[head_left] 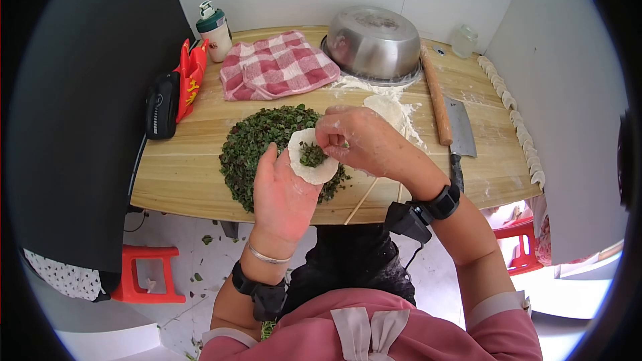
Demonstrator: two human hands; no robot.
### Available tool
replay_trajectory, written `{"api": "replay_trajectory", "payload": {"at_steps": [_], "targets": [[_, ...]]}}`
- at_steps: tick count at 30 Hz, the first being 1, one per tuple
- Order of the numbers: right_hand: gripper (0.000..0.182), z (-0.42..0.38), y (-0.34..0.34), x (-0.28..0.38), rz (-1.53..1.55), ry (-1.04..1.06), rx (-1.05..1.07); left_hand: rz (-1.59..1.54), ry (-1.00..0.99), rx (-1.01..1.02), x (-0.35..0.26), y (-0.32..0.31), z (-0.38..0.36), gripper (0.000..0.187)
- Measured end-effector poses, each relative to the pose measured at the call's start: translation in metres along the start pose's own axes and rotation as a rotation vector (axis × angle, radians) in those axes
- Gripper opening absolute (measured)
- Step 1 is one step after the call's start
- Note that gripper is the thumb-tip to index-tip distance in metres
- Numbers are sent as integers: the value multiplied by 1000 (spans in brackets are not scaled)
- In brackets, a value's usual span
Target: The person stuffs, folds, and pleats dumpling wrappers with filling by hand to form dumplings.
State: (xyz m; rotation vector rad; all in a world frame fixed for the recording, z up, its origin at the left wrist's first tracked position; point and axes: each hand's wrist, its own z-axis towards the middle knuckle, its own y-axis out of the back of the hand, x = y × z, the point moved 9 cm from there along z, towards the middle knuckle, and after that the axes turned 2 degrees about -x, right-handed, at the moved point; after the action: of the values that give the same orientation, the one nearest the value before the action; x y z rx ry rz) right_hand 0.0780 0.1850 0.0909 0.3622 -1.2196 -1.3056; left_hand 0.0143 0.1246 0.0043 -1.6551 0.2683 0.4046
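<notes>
My left hand (284, 204) is palm up, with a round dumpling wrapper (311, 172) resting on its fingers. A small heap of chopped green filling (312, 155) sits in the middle of the wrapper. Over the wrapper's upper right edge, my right hand (354, 135) has its fingers curled in a pinch; whatever is between the fingertips is hidden. Beneath and behind my left hand spreads a large pile of chopped greens (267, 127). More round wrappers (384, 108) lie on floury wood, partly covered by my right hand. Two chopsticks (362, 200) lie below my right forearm.
An upturned metal basin (376, 43) stands at the back beside a checked cloth (277, 67). A rolling pin (436, 97) and a cleaver (461, 127) lie on the right. Folded dumplings (525, 140) line the right edge. A bottle (214, 33) and black case (162, 105) are left.
</notes>
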Motion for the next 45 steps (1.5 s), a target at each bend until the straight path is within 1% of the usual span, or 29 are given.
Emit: {"api": "replay_trajectory", "payload": {"at_steps": [2,5,7,8,10,11,13,14,16,17,19,20,22,24,26,27,29,30,32,34,36,38,42,45], "targets": [[6,-1,1,1,-31,32,6,-6,-6,3,-2,0,0,56],[6,-2,10,2,32,51,-36,-8,-19,-27,-4,5,1,54],[8,-2,11,-5,60,-69,3,18,-71,-45,-9,7,2,50],[8,-3,12,-6,61,-73,2,19,-68,-47,-10,8,3,50],[4,-9,17,-19,23,-171,-38,43,-146,-49,-21,12,3,46],[4,-13,16,-25,23,-174,-39,23,-165,-69,-26,14,2,45],[4,-27,-4,-46,-127,-240,131,16,-175,-76,-34,18,1,45],[4,-32,-8,-50,-128,-241,130,10,-187,-83,-36,19,1,45],[11,-35,-8,-43,-162,-193,66,0,-188,-93,-36,18,0,46],[11,-35,-7,-38,-162,-191,63,-6,-164,-86,-33,17,1,46],[19,-33,10,-12,-16,-72,-159,-10,-133,-84,-27,17,1,47],[19,-34,6,-7,-14,-77,-164,-9,-119,-69,-24,16,2,48],[23,-36,2,24,-107,156,-221,-2,-103,-47,-19,13,3,48],[23,-39,-8,24,-115,191,-214,-3,-83,19,-15,6,2,49],[20,-40,-15,27,-106,258,-190,-3,-90,16,-13,3,0,46],[20,-41,-15,27,-104,261,-195,-5,-94,9,-11,3,-1,44],[15,-39,-4,17,-10,105,-279,9,-101,25,-8,0,-3,44],[15,-37,0,19,-6,104,-289,16,-105,43,-7,-1,-3,45],[13,-33,16,13,31,25,-404,66,-108,73,-3,-4,-4,43],[12,-27,15,9,60,37,-415,333,-246,108,-7,-9,-6,46],[11,-24,14,7,87,54,-420,354,-255,129,-7,-13,-6,45],[11,-18,8,0,95,-27,-351,451,-302,55,-10,-12,-6,42],[9,-14,11,-1,139,-29,-386,515,-295,27,-17,-6,-1,37],[11,-13,12,-7,170,-20,-408,595,-304,12,-21,-1,9,33]]}}
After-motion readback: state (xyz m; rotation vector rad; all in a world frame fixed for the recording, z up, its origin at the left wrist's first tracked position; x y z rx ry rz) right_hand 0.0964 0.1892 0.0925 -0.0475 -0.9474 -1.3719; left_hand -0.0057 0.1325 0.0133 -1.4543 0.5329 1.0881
